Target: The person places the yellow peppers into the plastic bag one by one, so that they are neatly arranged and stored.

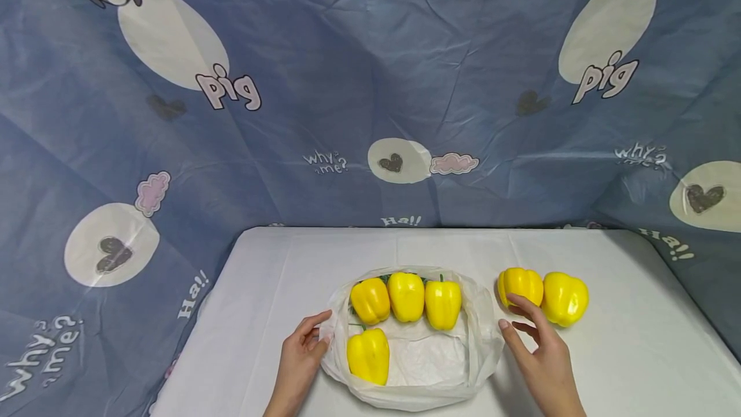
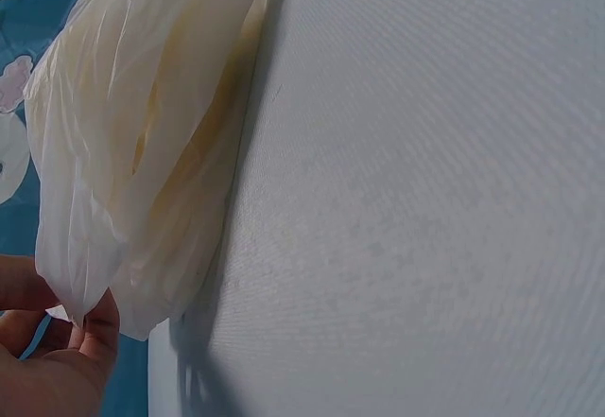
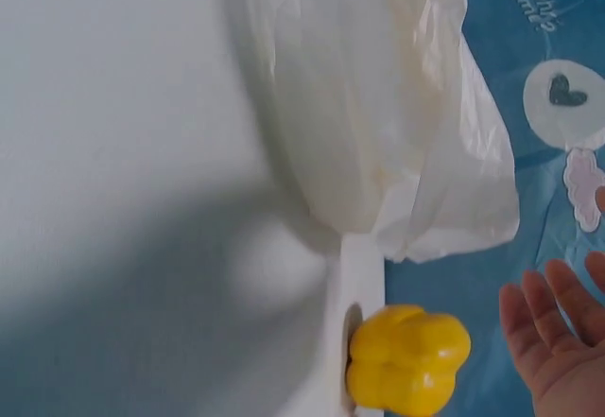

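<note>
A translucent white plastic bag (image 1: 422, 398) lies with its mouth spread wide. Inside, three yellow bell peppers (image 1: 406, 298) line the back, and another yellow bell pepper (image 1: 368, 356) lies front left. At the bag's left side my left hand (image 1: 301, 356) pinches the rim; the left wrist view shows thumb and fingers on the gathered plastic (image 2: 80, 285). Just off the right side is my right hand (image 1: 541, 356), fingers relaxed and holding nothing. In the right wrist view its fingers (image 3: 548, 318) are apart from the bag (image 3: 397, 124).
Two more yellow bell peppers (image 1: 565, 299) lie side by side right of the bag, beyond my right hand. The white-covered table (image 1: 266, 275) meets a blue curtain (image 1: 347, 101) printed with pigs and lettering, which hangs behind and along the sides.
</note>
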Motion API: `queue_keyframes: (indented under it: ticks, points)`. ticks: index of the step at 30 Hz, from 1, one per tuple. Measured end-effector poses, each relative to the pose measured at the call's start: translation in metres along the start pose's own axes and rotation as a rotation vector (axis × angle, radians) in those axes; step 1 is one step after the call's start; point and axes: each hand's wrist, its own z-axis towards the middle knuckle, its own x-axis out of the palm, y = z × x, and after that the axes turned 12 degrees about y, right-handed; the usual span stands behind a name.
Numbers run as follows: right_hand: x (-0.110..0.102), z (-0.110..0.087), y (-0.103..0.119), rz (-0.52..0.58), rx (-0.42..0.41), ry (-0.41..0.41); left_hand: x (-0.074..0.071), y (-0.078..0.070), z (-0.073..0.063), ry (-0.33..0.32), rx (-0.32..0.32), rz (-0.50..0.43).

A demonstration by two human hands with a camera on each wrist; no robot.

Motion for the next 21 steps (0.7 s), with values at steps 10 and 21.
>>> queue_keyframes:
  ticks: [10, 21]
  points:
    - [-0.014, -0.001, -0.014, -0.091, 0.042, 0.014, 0.000, 0.003, 0.001, -0.003, 0.005, -0.007]
    - [-0.028, 0.001, -0.022, -0.211, 0.125, 0.003, 0.001, 0.003, 0.001, -0.004, 0.009, -0.017]
